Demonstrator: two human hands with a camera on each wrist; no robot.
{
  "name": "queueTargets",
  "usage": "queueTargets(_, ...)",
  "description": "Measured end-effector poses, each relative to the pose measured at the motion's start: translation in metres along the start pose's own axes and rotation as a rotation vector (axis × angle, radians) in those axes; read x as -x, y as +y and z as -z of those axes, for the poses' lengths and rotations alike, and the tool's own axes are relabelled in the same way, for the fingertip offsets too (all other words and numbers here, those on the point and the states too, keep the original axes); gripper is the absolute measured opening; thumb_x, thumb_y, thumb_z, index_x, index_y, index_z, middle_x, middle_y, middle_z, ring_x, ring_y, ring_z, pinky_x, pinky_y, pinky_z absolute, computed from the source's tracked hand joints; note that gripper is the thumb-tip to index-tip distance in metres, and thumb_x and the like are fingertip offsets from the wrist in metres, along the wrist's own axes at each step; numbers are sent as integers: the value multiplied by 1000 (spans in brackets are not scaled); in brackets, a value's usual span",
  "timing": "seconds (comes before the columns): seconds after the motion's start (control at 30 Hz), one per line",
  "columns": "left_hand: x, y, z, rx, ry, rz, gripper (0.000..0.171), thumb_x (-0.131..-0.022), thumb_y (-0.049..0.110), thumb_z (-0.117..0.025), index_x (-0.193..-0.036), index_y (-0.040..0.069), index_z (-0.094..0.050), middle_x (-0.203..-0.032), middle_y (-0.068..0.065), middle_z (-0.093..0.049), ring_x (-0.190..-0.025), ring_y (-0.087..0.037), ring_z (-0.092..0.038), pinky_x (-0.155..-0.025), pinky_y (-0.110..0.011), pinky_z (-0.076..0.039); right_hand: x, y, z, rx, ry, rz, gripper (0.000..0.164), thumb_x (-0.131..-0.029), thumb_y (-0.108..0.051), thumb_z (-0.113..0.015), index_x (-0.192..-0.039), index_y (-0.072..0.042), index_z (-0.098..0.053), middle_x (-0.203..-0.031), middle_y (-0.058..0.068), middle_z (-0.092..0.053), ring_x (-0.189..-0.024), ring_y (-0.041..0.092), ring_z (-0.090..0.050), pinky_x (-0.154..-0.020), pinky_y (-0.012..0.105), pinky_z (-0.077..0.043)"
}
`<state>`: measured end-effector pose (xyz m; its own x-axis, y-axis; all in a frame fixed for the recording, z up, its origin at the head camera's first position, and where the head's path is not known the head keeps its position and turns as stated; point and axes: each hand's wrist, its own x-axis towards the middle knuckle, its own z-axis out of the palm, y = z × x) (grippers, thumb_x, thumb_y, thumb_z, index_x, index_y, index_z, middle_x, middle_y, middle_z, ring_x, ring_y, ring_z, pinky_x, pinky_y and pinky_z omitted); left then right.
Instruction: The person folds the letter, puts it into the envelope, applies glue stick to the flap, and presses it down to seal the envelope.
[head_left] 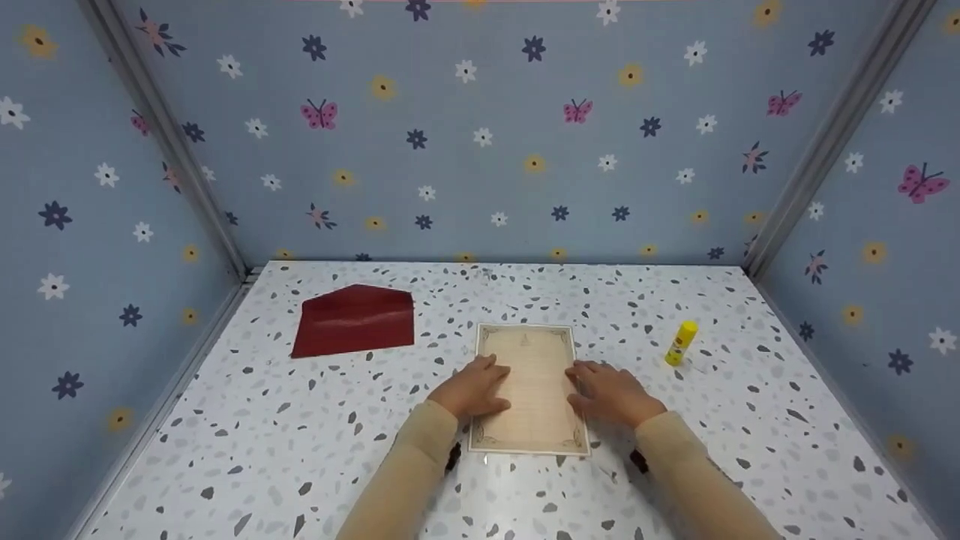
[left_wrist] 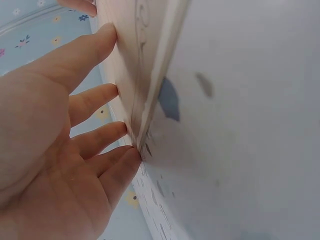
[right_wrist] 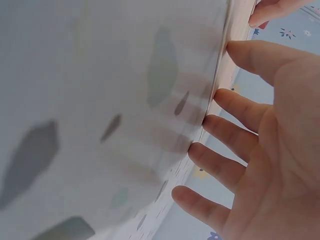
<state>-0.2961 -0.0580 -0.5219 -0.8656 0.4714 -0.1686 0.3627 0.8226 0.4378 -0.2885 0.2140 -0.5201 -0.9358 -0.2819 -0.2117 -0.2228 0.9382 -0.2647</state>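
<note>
A cream sheet of paper [head_left: 536,397] with a decorated border lies on the speckled table in the head view, its long sides running away from me. My left hand [head_left: 474,388] rests on its left edge with fingers spread. Over the right edge, my right hand [head_left: 609,391] touches the sheet with its fingertips. In the left wrist view the left hand's fingers [left_wrist: 95,102] are nearly straight, tips on the paper [left_wrist: 131,65]. The right wrist view has the right hand's fingers [right_wrist: 232,137] extended, several tips along the paper's edge.
A dark red envelope [head_left: 356,326] with its flap raised lies at the back left of the table [head_left: 420,480]. To the right is a yellow glue stick [head_left: 681,343]. Blue flower-patterned panels [head_left: 480,172] stand behind and on both sides.
</note>
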Motion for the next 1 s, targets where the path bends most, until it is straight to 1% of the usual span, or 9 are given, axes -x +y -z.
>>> queueTargets(0.13,-2,0,1,-1,-7,10,68,-93,38,-70,-151,11,-46,-160,-17,-28,-148,-36,-23,-117,-48,-26,-2,1,1,-6,3,4,56,-99,-42,-61,-150,-22,-47,-157,5,-38,-142,36,-35,-114,57,-28)
queueTargets(0.23,-2,1,2,1,3,11,66,-94,36,-70,-150,10,-47,-160,-17,-29,-148,-36,-23,-117,-47,-26,-3,1,2,-9,3,1,56,-99,-42,-61,-150,-23,-48,-157,5,-38,-142,35,-36,-114,57,-28)
queueTargets(0.33,0,1,2,8,13,9,63,-95,35,-68,-149,10,-48,-160,-16,-30,-148,-35,-24,-117,-46,-26,-5,0,3,-9,1,-2,55,-99,-42,-60,-149,-23,-48,-157,5,-39,-142,35,-36,-114,57,-29)
queueTargets(0.43,4,1,1,5,16,-7,59,-96,33,-67,-147,9,-50,-159,-15,-32,-147,-34,-27,-117,-46,-27,-5,-1,4,-16,-3,-8,55,-99,-42,-61,-149,-22,-48,-157,5,-39,-141,35,-36,-113,57,-30)
queueTargets(0.53,10,1,-1,-34,10,-24,57,-96,33,-65,-146,9,-52,-157,-15,-36,-145,-34,-31,-116,-45,-29,-5,-1,3,-15,-7,-17,56,-99,-43,-61,-149,-23,-48,-157,4,-39,-142,34,-37,-113,57,-30)
queueTargets(0.67,22,2,-2,-98,-7,-41,57,-95,33,-66,-145,9,-53,-155,-13,-40,-142,-32,-37,-115,-44,-32,-5,0,2,-13,1,-10,55,-98,-42,-61,-148,-23,-49,-156,5,-40,-141,35,-38,-112,56,-32)
queueTargets(0.83,39,2,0,-170,-19,-114,58,-92,33,-71,-142,8,-56,-151,-14,-45,-138,-32,-43,-112,-41,-36,-5,1,1,27,27,40,52,-98,-38,-63,-145,-18,-52,-153,8,-44,-138,35,-42,-109,56,-35)
queueTargets(0.9,45,2,2,-167,-31,-125,60,-90,34,-74,-142,8,-57,-151,-14,-46,-138,-31,-43,-113,-41,-36,-5,1,2,39,30,52,51,-98,-38,-63,-144,-17,-52,-152,9,-45,-137,36,-42,-109,56,-36)
queueTargets(1.0,53,1,5,-148,-54,-124,64,-87,34,-79,-142,9,-57,-152,-13,-45,-139,-30,-42,-114,-41,-34,-6,0,2,35,22,42,52,-99,-40,-62,-145,-18,-52,-153,8,-44,-138,35,-41,-110,55,-35)
